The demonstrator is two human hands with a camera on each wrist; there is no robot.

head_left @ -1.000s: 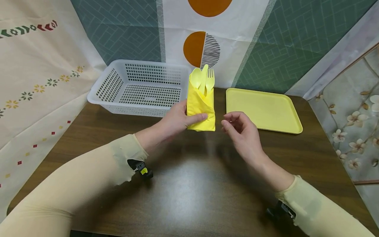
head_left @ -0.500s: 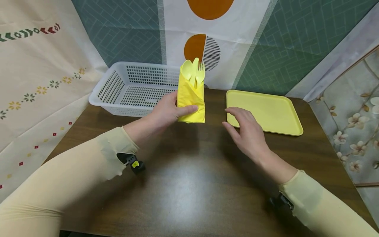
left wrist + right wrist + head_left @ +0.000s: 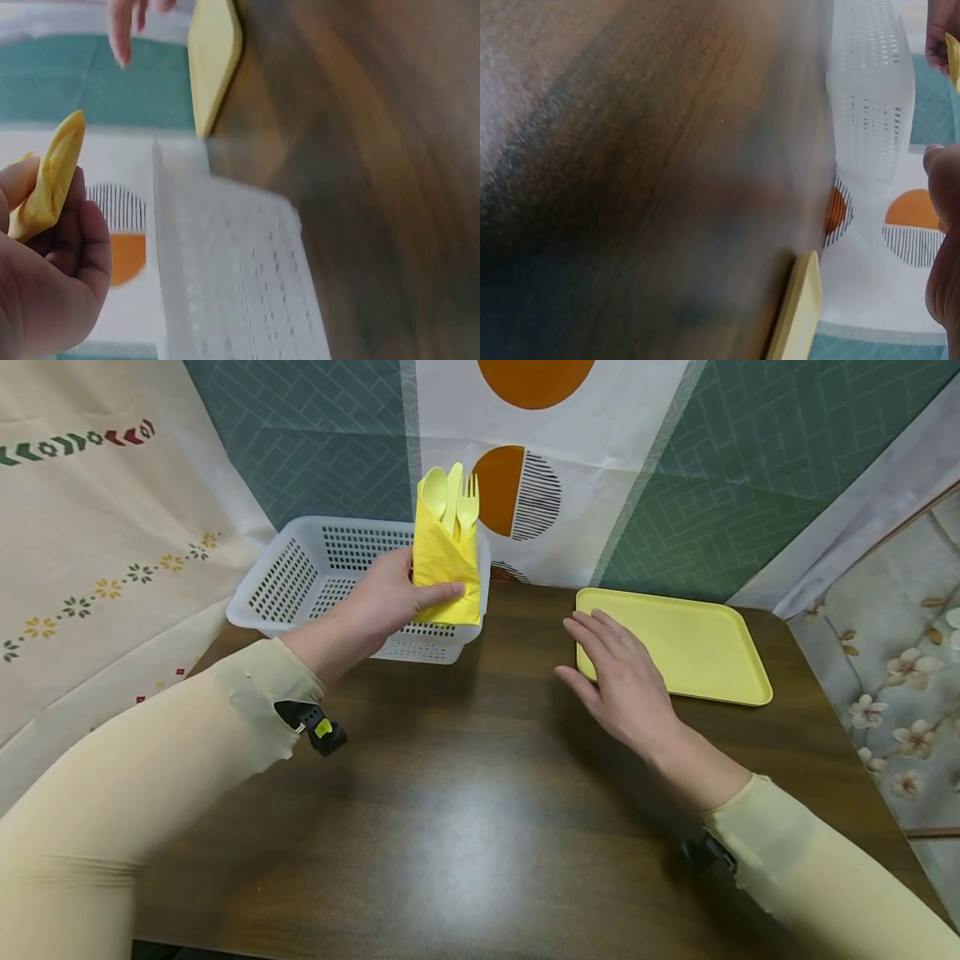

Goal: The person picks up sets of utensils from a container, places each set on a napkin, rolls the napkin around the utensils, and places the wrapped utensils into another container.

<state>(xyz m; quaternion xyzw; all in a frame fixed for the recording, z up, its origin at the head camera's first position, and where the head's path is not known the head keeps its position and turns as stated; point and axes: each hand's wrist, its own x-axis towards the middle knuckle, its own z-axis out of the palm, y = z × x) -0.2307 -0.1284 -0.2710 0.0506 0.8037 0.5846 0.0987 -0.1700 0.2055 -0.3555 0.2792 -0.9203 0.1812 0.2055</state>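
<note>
In the head view my left hand (image 3: 382, 597) grips a folded yellow napkin (image 3: 444, 564), its thumb across the front and the other fingers behind. A yellow spoon (image 3: 434, 492), knife (image 3: 453, 497) and fork (image 3: 468, 503) stick up side by side from the napkin's pocket. The bundle is upright, in front of the right end of a white plastic basket (image 3: 258, 625). The left wrist view shows the napkin's folded bottom (image 3: 56, 180) between thumb and fingers. My right hand (image 3: 622, 681) holds nothing; its fingers are extended above the table near a yellow tray (image 3: 690, 643).
The perforated basket stands at the back left of the brown wooden table (image 3: 465, 810), and the shallow tray lies at the back right. A patterned cloth (image 3: 637, 460) hangs directly behind them. Floral cloths line both sides.
My left hand has carried the napkin with its cutlery leftward and away from me, up over the basket's right end. The right hand's fingers have straightened from a loose curl.
</note>
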